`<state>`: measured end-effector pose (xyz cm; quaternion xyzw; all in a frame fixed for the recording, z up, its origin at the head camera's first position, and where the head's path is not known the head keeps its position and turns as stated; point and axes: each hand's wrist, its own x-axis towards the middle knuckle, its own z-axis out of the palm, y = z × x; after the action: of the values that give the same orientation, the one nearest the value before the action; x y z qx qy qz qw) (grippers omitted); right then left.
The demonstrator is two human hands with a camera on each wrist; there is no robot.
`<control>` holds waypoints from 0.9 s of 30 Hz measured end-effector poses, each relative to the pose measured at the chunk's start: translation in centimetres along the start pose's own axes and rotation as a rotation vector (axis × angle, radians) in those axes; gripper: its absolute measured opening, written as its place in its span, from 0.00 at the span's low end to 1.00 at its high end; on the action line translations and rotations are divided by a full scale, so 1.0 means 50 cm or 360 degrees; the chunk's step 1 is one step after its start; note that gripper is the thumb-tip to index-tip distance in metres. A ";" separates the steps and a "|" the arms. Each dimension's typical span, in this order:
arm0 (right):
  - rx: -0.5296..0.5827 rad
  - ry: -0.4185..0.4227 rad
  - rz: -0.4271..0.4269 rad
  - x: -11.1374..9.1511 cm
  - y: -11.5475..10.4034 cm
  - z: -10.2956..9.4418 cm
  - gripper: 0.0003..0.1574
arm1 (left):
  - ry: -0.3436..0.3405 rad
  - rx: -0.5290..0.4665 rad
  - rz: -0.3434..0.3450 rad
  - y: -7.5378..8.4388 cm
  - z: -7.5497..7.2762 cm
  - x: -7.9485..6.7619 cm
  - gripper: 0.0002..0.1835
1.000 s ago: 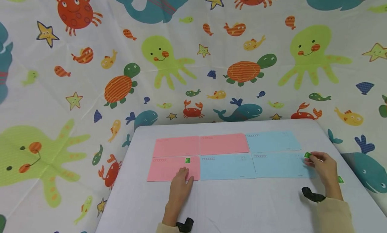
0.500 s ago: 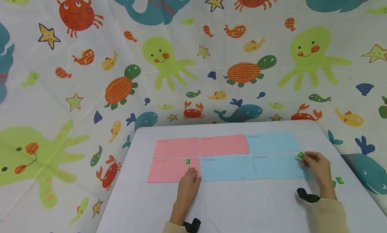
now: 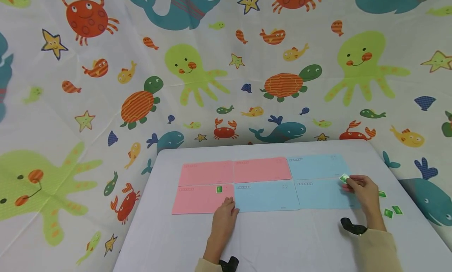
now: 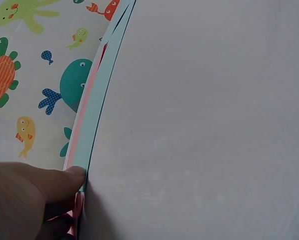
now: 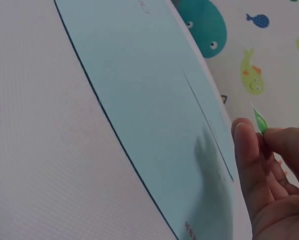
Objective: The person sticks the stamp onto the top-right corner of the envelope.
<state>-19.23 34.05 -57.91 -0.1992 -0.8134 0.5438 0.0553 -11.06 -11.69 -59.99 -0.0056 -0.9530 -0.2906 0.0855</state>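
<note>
My right hand [image 3: 365, 193] pinches a small green stamp [image 3: 344, 178] between thumb and fingers, above the lower right blue envelope [image 3: 323, 195]. In the right wrist view that stamp [image 5: 260, 119] stands tilted at the fingertips, clear of the paper. My left hand [image 3: 224, 223] rests with its fingertips at the lower right corner of a pink envelope [image 3: 197, 201], beside the lower middle blue envelope [image 3: 266, 197]. Another green stamp [image 3: 219, 189] lies at that pink envelope's upper right. The left wrist view shows my thumb [image 4: 72, 176] at the envelopes' near edge.
Behind are a pink envelope [image 3: 206, 174], a second pink envelope [image 3: 262, 169] and a blue envelope [image 3: 319, 167]. Loose green stamps [image 3: 397, 210] lie right of my right wrist on the white table [image 3: 282, 240]. A sea-animal printed cloth [image 3: 212, 84] hangs behind.
My right hand has moved left with the stamp, further over the blue envelope, uncovering loose stamps on the table. My left hand has slid right along the pink envelope, away from its stamp.
</note>
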 end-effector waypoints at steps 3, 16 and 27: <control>-0.0015 -0.0032 -0.0014 0.000 -0.003 0.006 0.21 | 0.0005 0.0010 0.0001 0.003 -0.001 0.000 0.16; 0.0089 -0.0046 -0.0025 0.001 -0.030 0.052 0.22 | 0.0046 0.0027 0.0025 0.007 0.003 0.001 0.13; 0.0046 -0.0055 0.0038 -0.007 -0.052 0.076 0.29 | 0.0094 0.0040 0.0028 0.007 0.007 0.003 0.13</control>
<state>-20.77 29.80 -57.04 -0.1986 -0.8038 0.5595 0.0377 -11.24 -11.20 -60.04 -0.0043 -0.9535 -0.2779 0.1164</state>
